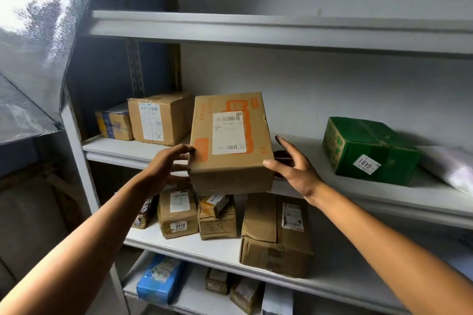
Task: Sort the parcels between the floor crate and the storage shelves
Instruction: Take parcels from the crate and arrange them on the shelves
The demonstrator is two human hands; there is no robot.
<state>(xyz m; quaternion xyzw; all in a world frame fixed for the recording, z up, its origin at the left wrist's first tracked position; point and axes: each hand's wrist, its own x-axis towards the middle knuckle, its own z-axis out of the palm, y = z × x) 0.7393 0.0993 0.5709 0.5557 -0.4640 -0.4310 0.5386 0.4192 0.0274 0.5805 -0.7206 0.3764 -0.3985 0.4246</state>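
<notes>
A brown cardboard parcel with orange print and a white barcode label is at the front edge of the middle shelf, its near end overhanging the edge. My left hand grips its left side, fingers on the top corner and thumb below. My right hand is at the right side, with its thumb touching the front corner and its fingers spread straight along the side. The floor crate is out of view.
On the middle shelf stand a taped brown box and a blue-yellow box at the left, and a green box and a white bag at the right. Several brown parcels fill the shelf below. A blue parcel lies lower still.
</notes>
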